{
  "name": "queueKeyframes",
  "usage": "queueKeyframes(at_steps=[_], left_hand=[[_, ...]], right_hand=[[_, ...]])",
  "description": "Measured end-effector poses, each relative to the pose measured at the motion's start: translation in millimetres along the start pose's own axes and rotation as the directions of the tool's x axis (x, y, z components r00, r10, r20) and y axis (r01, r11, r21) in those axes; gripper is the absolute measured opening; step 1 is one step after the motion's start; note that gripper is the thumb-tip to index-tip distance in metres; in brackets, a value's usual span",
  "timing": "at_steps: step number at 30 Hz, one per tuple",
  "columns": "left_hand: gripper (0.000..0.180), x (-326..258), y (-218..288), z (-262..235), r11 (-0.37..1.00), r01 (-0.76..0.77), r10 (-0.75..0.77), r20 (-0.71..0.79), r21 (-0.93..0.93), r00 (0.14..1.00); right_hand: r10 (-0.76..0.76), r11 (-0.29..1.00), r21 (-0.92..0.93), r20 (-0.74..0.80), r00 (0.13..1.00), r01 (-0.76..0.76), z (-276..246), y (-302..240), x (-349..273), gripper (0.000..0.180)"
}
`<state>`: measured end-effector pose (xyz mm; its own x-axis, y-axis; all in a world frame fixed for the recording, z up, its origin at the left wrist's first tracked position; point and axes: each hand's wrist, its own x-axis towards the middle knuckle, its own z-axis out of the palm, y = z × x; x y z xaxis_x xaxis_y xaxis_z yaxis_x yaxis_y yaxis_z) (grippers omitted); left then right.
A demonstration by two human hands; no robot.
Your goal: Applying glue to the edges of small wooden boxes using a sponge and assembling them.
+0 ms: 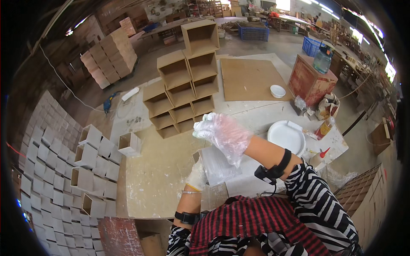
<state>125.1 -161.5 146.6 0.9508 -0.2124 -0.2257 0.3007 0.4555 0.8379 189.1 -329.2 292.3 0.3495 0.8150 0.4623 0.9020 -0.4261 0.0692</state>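
the right hand (222,134), in a thin clear plastic glove, is raised above the worktop (158,170) with its fingers curled loosely together, holding nothing that can be seen. the left hand (197,176), gloved the same way, rests low at the near side of a pale flat board (215,164) and touches its left edge; whether its fingers close round the edge cannot be told, since the hand is partly hidden. the board lies on the worktop just in front of the person, right under the raised right hand. each forearm carries a black strap, and the left wrist a thin bangle.

to the right of the board sits a white round plate (287,135), and near it two squeeze bottles (324,127) with red tips. farther off stands a stack of open brown boxes (183,81) set in stepped rows, with a large brown sheet (250,79) lying flat to its right and a small white bowl (277,91) at that sheet's corner. a red cabinet (309,81) stands far right with a clear jug (322,59) on top. to the left, small open boxes (92,145) lie on a floor covered with pale squares (47,141), and one small box (129,144) sits at the worktop's left edge.
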Motion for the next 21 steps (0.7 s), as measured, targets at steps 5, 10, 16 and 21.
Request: queueKeyframes(at_steps=[5,10,16,21], left_hand=[[0.04,-13,25,11,0.189,-0.201,0.05,0.195,0.961,0.98],[0.031,19,-2,-29,0.899,-0.26,0.208,0.178,0.353,0.962],[0.032,22,-30,-44,0.944,-0.16,0.134,0.106,0.289,0.985],[0.043,10,-24,-27,0.955,-0.246,0.205,0.232,0.166,0.951]], right_hand=[[-0.068,0.991,0.12,0.073,0.995,0.059,-6,-34,-14,0.041],[-0.034,0.815,0.578,0.114,0.993,-0.038,11,-78,-36,0.04],[-0.13,0.976,0.152,-0.188,0.974,0.159,24,-15,-1,0.042],[-0.028,0.996,-0.088,-0.068,0.997,0.022,-23,-10,-2,0.037]])
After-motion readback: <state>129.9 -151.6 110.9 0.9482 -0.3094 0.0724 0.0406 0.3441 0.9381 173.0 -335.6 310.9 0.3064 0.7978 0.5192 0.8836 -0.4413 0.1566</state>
